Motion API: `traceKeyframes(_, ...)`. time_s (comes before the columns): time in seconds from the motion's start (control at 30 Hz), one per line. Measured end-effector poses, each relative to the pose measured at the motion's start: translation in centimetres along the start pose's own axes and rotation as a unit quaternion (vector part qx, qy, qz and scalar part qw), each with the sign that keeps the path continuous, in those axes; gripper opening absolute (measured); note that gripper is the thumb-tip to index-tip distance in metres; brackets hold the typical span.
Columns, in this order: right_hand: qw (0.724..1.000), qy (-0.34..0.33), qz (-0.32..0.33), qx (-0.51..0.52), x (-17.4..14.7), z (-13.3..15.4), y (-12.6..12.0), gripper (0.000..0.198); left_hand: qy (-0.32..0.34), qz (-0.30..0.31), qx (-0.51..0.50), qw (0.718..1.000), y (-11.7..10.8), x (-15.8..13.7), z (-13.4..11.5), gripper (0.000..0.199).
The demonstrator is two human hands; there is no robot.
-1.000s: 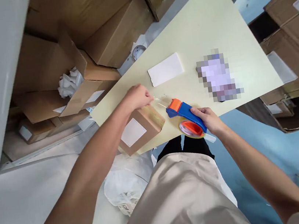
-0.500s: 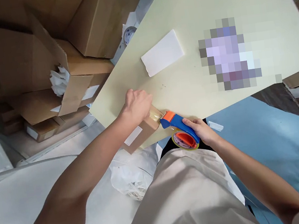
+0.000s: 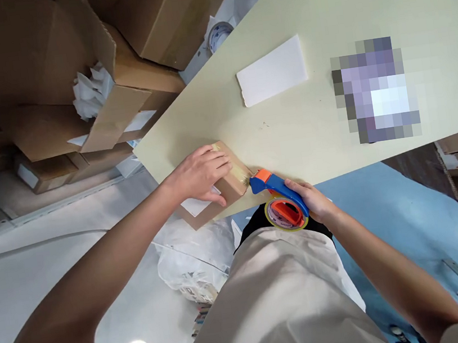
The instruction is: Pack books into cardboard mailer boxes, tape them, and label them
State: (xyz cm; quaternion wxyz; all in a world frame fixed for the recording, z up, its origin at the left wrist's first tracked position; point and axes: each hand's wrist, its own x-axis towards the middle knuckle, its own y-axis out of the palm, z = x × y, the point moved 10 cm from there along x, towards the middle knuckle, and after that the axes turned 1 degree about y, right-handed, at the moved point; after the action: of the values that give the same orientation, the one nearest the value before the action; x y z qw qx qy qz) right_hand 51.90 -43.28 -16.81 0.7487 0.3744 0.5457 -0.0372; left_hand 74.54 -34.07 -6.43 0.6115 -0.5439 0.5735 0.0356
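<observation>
A small cardboard box rests at the table's near edge, with a strip of clear tape along its upper face and a white label on its side. My left hand grips the box across its edge, thumb on the labelled side and fingers over the taped face. In my right hand is a tape dispenser, blue with orange parts and a tape roll, held by its handle. The dispenser's orange-topped head is at the box's right end, where the tape reaches; whether it touches the cardboard is unclear.
On the pale table lie a white rectangular piece and a pixelated item. An open carton with crumpled paper and other boxes stand left. A tape roll sits beyond the table edge. A plastic bag is below.
My left hand has gone from a closed fist over the taped face to a spread grip across the box's edge. The dispenser stays at the box's end. The view has shifted slightly.
</observation>
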Motion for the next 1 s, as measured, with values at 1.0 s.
traceKeyframes(1.0,0.834,-0.278,0.014,-0.477,1.4,21.0,10.1,0.089,-0.179,-0.302,-0.066,0.934,-4.9,-2.0,4.5,0.055)
